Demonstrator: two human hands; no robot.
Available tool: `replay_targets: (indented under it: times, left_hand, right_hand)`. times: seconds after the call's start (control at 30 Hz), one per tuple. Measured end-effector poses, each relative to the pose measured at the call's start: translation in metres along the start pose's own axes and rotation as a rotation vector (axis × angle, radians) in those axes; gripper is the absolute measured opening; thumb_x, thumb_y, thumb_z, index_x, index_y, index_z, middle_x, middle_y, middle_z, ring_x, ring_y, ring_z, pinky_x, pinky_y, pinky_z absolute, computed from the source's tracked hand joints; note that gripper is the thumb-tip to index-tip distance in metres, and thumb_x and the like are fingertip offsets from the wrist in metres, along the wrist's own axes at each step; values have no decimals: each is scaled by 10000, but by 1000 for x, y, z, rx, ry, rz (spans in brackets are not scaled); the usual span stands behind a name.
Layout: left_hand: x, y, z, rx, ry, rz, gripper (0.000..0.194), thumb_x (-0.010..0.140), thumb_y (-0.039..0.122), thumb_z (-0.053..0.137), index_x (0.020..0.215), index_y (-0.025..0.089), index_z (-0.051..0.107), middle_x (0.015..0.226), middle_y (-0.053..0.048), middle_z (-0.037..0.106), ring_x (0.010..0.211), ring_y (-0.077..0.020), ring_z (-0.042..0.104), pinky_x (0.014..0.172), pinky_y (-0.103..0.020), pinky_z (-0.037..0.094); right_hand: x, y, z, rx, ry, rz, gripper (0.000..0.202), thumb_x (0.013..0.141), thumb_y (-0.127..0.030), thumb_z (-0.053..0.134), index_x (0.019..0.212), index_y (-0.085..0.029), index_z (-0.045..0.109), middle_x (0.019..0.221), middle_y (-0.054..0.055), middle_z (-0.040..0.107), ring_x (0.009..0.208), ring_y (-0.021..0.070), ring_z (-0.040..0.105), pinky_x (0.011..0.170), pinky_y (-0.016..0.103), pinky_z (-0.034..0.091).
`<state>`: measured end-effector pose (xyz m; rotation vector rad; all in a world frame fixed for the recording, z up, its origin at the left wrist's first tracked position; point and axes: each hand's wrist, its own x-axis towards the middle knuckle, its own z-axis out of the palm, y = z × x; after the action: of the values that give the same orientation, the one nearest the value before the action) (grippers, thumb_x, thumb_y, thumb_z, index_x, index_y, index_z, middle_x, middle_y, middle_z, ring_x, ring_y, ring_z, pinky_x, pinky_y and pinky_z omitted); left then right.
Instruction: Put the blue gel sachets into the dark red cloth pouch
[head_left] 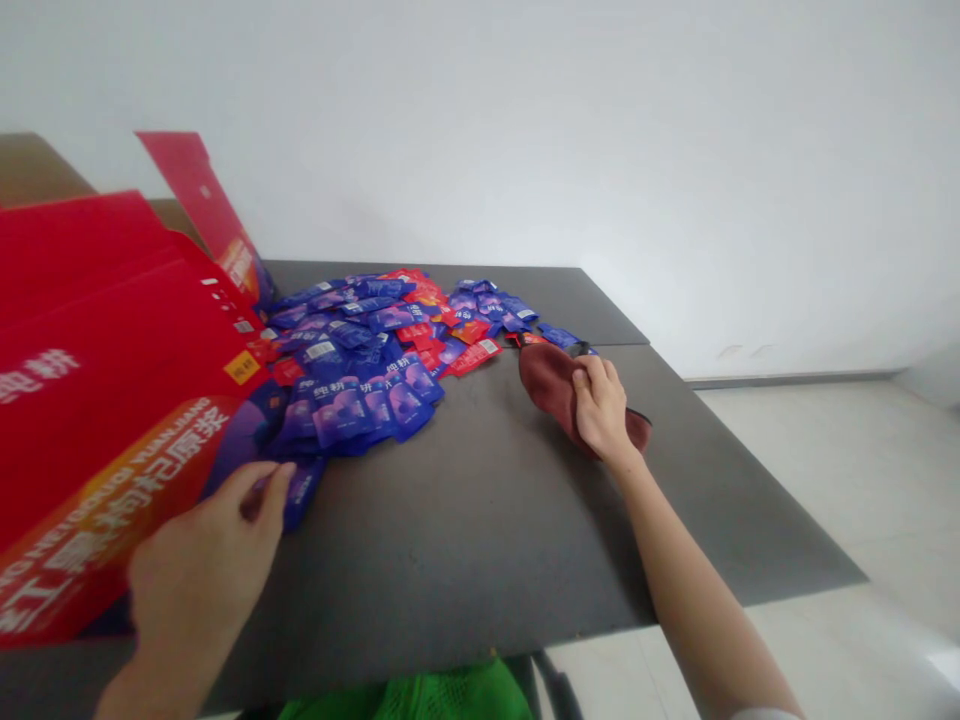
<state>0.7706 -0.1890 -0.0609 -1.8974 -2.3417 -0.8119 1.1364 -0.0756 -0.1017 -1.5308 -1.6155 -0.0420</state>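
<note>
My left hand (217, 550) is at the lower left with thumb and index finger closed on the edge of a blue sachet (301, 495). The other fingers of this hand are hidden from view. Just beyond it lies a row of overlapping blue sachets (360, 410), part of a larger pile. On the right side of the table, my right hand (602, 405) grips a brown cloth (551, 385), which is bunched up and rests on the tabletop. Dark tips of some object stick out behind the cloth, and I cannot make out what they belong to.
A large red printed box (112, 330) stands open at the left, its flap (199, 185) raised. Blue and red sachets (420, 310) are heaped across the back of the grey table (465, 540). A white wall (525, 130) rises behind. Green mesh fabric (450, 692) shows below the front edge.
</note>
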Motion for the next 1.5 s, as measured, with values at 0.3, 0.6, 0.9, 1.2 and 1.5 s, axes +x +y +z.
replay_targets:
  times: [0.3, 0.6, 0.9, 1.2, 1.5]
  left_hand:
    - [106, 37, 89, 291, -193, 328, 646, 862, 481, 302, 1343, 58, 392, 1409, -240, 348, 1344, -389, 203, 1010, -555, 278]
    - [140, 68, 81, 207, -153, 498, 604, 907, 476, 198, 1373, 118, 337, 1463, -154, 292, 1375, -298, 161, 1082, -478, 204]
    - [239, 227, 147, 356, -455, 637, 369, 861, 380, 514, 1152, 153, 523, 1157, -97, 556, 998, -216, 563, 843, -445, 477]
    - [281, 280, 224, 501, -577, 685, 358, 859, 357, 523, 1154, 154, 518, 1154, -95, 549, 984, -211, 563, 817, -425, 492]
    - [252, 279, 188, 454, -456, 857, 348, 880, 295, 489, 1185, 129, 497, 1132, -119, 569, 1002, -229, 570, 848, -440, 475]
  right_hand:
    - [-1, 4, -8, 55, 110, -4, 227, 905, -296, 329, 948, -205, 533, 917, 55, 536, 878, 184, 492, 800, 327, 383]
    - [-1, 1, -36, 51, 360, -15, 234, 911, -309, 352, 944, -185, 548, 914, 49, 542, 875, 167, 499, 791, 309, 381]
    - [-14, 19, -77, 50, 875, 204, 256, 891, -354, 402, 955, -163, 560, 864, 40, 546, 814, 167, 500, 756, 317, 376]
    - [-18, 31, -86, -75, 921, 228, 210, 887, -329, 434, 924, -173, 570, 879, 27, 554, 840, 154, 511, 763, 305, 377]
    - [-16, 25, -86, -61, 905, 171, 162, 898, -272, 421, 926, -179, 550, 847, 2, 542, 809, 124, 500, 755, 273, 370]
